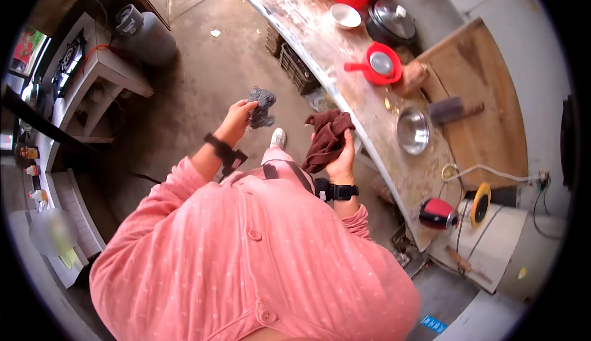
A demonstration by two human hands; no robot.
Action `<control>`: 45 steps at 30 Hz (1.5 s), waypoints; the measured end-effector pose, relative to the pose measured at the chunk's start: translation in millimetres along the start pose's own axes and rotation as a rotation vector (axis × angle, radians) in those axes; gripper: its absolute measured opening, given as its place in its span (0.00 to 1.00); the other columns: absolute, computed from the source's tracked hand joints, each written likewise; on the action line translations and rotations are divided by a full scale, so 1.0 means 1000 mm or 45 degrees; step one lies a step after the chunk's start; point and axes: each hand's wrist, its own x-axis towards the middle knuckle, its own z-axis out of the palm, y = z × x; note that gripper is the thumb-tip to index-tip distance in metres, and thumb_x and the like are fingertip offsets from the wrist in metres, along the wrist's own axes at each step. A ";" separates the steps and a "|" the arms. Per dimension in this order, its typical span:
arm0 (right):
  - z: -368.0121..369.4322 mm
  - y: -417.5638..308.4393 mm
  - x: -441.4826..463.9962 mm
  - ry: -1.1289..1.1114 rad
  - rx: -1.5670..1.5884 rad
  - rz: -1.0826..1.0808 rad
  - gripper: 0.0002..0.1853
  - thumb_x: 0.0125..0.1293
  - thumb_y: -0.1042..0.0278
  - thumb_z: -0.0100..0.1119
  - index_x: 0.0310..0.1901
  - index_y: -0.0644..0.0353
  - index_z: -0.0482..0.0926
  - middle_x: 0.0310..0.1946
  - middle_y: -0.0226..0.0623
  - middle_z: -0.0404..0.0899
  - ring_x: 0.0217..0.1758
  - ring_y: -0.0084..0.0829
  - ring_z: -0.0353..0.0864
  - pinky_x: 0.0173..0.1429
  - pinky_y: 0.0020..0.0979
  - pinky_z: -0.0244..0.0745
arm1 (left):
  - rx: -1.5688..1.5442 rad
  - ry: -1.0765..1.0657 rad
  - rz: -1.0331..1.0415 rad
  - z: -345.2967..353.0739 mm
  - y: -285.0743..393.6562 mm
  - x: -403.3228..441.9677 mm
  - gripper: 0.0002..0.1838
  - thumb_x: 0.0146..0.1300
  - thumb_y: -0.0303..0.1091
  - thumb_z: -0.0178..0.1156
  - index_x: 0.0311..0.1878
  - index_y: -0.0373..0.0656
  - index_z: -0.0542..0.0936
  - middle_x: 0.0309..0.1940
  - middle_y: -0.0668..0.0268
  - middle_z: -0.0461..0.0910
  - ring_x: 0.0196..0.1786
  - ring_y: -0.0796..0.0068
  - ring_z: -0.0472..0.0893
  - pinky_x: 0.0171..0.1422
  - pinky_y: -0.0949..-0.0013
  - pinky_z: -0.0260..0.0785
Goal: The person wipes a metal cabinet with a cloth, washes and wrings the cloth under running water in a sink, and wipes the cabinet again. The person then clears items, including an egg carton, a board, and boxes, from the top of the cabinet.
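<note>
My left hand point(237, 119) is closed, its fingers pinching a crumpled grey scouring pad point(263, 106) that looks like steel wool. The pad hangs in the air above the concrete floor. On the other side, my right hand point(342, 161) grips a bunched dark brown cloth point(328, 139), with the thumb along its edge and the other fingers mostly hidden. Both hands are in front of my body and apart from each other. The cloth is close to the long edge of the worktable point(369, 122).
On the worktable are a red strainer point(374, 75), a white bowl point(345, 16), a metal bowl point(413, 131), a lidded pot point(391, 21) and a cleaver point(447, 111) on a wooden board point(492, 132). A gas cylinder point(148, 36) stands beside the stove counter point(111, 58) at left.
</note>
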 end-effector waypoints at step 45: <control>0.374 -0.165 0.848 0.182 -1.394 -0.836 0.15 0.46 0.71 0.57 0.37 0.67 0.72 0.30 0.35 0.76 0.35 0.27 0.75 0.41 0.28 0.71 | -0.061 -0.472 0.120 -0.006 0.544 0.607 0.12 0.58 0.28 0.47 0.45 0.34 0.67 0.35 0.57 0.76 0.36 0.65 0.79 0.39 0.63 0.75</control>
